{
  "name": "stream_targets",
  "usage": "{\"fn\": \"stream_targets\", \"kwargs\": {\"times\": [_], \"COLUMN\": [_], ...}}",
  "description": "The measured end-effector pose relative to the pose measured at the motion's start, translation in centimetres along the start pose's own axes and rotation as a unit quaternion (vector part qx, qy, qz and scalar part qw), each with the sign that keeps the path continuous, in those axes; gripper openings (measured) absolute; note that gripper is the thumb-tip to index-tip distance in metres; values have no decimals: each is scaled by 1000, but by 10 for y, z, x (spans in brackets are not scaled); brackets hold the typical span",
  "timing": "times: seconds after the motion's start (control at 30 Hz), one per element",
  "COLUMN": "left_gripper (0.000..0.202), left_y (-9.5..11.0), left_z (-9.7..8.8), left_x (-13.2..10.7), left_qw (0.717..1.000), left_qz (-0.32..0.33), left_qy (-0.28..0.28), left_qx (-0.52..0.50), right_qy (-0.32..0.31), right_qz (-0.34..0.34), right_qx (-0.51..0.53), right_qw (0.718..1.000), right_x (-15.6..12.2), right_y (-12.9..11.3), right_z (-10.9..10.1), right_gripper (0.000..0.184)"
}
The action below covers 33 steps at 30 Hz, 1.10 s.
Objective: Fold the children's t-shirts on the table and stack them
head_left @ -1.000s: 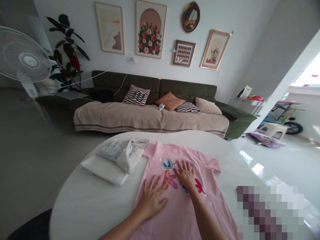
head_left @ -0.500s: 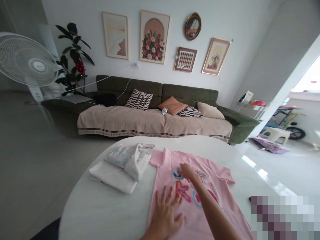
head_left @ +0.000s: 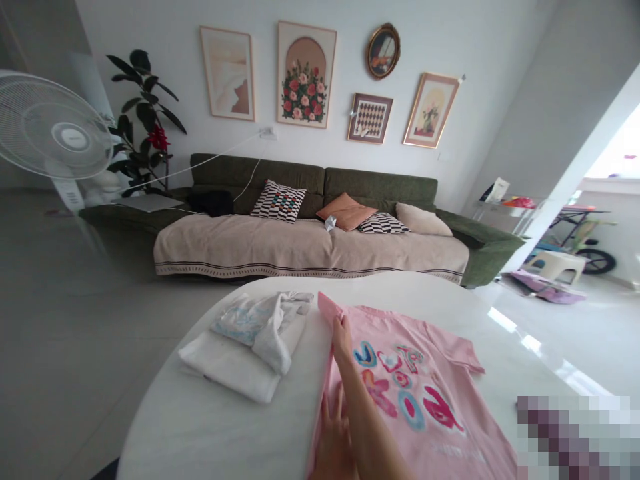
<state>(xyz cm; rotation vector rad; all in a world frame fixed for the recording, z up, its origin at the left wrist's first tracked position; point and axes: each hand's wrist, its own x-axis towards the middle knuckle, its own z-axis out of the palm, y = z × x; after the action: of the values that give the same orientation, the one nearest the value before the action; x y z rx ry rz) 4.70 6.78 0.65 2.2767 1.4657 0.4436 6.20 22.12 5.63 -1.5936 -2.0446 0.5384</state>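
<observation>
Since the earlier frame, our right hand has moved from the painted shapes on the chest to the left-side shoulder of the pink shirt, and the sleeve there has drawn inward. Nearest us, our left hand lies low along the shirt's left edge, partly behind our right forearm; we cannot make out whether that grip pinches any cloth or only rests, though its place suggests it steadies the side. Just beyond, our right grip is closed on a gather of pink fabric, with the sleeve sticking out past the knuckles; holding at the shoulder, we judge, gives control of that whole edge. The shirt lies face up on the white bench, collar away from us and lower part running out of view towards us, so both arms reach its front easily. Out to the left, a folded white cloth sits under a bunched pale garment, probably stacked there to stay out from under our arms. Beyond the bench, a beige throw covers the seat of the green sofa, likely to protect it
</observation>
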Motion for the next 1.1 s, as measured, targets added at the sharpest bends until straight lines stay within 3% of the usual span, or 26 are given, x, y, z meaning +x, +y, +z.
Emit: {"fn": "stream_targets", "kwargs": {"times": [0.2,0.33,0.53,0.8,0.93,1.1], "left_gripper": [63,73,63,60,73,67], "left_y": [-3,-8,-13,-13,-13,-6], "left_z": [-4,2,10,7,5,3], "left_x": [-1,4,15,13,10,3], "left_qw": [999,998,995,996,998,998], "left_qz": [-3,-21,-52,-58,-37,-38], "left_qy": [-1,-38,-80,-64,-49,-8], "left_qx": [36,41,34,30,24,47], "right_qy": [0,11,-51,-87,-107,-114], "right_qz": [-35,36,84,75,51,31], "right_qx": [-5,-54,-122,-166,-180,-187], "right_qw": [999,998,988,979,976,975], "right_x": [14,30,40,52,12,-99], "right_y": [5,34,69,70,64,86], "right_z": [-1,-5,4,-6,-19,-34], "right_gripper": [41,48,59,62,60,56]}}
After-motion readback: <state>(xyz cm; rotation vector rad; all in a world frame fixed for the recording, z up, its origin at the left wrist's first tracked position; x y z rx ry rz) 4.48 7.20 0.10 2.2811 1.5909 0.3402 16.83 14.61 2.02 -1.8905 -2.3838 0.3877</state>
